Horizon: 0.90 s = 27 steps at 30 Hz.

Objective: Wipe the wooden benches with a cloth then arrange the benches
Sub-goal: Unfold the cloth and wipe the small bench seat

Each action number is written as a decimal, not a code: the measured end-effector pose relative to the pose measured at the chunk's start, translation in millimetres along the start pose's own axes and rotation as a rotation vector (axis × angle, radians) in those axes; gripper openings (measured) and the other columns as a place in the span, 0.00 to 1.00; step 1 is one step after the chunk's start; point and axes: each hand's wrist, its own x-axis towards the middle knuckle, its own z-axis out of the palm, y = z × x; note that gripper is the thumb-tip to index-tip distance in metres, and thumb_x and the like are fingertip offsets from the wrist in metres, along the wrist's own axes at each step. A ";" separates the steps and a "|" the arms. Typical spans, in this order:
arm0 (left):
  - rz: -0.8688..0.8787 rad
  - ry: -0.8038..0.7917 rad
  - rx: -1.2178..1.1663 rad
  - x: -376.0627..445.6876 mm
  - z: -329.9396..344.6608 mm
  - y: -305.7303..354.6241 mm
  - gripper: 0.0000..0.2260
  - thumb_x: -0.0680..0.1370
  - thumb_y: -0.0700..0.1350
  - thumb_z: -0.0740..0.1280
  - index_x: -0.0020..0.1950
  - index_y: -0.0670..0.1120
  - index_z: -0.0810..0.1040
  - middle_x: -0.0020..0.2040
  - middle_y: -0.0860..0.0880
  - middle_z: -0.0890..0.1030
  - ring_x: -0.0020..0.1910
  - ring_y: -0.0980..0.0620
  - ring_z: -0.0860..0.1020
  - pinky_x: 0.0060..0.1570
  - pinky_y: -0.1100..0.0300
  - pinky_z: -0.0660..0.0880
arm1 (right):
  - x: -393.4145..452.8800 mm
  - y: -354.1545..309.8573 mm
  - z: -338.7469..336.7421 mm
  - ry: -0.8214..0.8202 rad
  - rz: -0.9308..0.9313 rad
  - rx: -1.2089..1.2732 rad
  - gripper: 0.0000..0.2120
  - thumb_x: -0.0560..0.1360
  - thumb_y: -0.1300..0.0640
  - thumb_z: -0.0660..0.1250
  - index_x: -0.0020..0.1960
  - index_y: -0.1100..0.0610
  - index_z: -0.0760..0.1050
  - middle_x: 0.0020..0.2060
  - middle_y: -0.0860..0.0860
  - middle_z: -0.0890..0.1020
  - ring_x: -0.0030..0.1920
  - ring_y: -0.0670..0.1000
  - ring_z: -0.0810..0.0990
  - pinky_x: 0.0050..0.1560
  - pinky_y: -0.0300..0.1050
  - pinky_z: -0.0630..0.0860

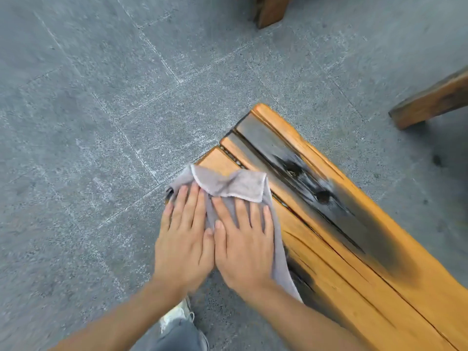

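Observation:
A wooden bench [342,224] of orange slats with dark, charred-looking patches runs from the centre to the lower right. A grey cloth [235,184] lies crumpled on its near left corner. My left hand [183,239] and my right hand [244,241] press flat on the cloth side by side, fingers spread and pointing away from me. The left hand sits at the bench's corner edge, and the cloth hangs down past the right hand over the bench's near side.
The ground is grey stone paving [88,122]. A second wooden bench end [430,100] juts in at the right edge, and a wooden leg [271,10] stands at the top. My shoe [177,316] and trouser leg are below the hands.

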 end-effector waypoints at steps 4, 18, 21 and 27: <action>-0.100 -0.089 -0.160 133.5 -33.4 16.6 0.33 0.81 0.58 0.45 0.81 0.42 0.53 0.81 0.42 0.57 0.81 0.44 0.56 0.79 0.48 0.52 | 111.6 9.9 -18.9 0.102 0.367 -0.032 0.26 0.81 0.44 0.50 0.79 0.36 0.55 0.77 0.48 0.66 0.79 0.55 0.57 0.79 0.57 0.51; -0.063 0.018 -0.177 199.2 -33.2 45.5 0.14 0.81 0.52 0.49 0.57 0.47 0.69 0.47 0.42 0.82 0.46 0.38 0.82 0.39 0.52 0.69 | 203.6 31.9 -47.3 0.123 0.679 -0.040 0.21 0.75 0.47 0.50 0.53 0.55 0.78 0.52 0.57 0.83 0.56 0.61 0.78 0.56 0.57 0.67; -0.027 -0.037 -0.193 207.0 -34.8 41.4 0.16 0.80 0.53 0.47 0.59 0.47 0.67 0.48 0.41 0.82 0.46 0.37 0.82 0.39 0.52 0.68 | 205.6 33.7 -46.6 0.088 0.660 -0.045 0.21 0.75 0.47 0.50 0.53 0.54 0.78 0.51 0.56 0.82 0.54 0.60 0.77 0.53 0.56 0.67; 0.043 -0.220 -0.167 239.0 -44.6 35.3 0.18 0.82 0.56 0.44 0.58 0.49 0.67 0.53 0.42 0.81 0.51 0.37 0.81 0.46 0.48 0.72 | 223.2 45.8 -54.3 -0.005 0.564 0.004 0.22 0.73 0.47 0.48 0.50 0.54 0.78 0.48 0.56 0.82 0.51 0.60 0.78 0.51 0.55 0.69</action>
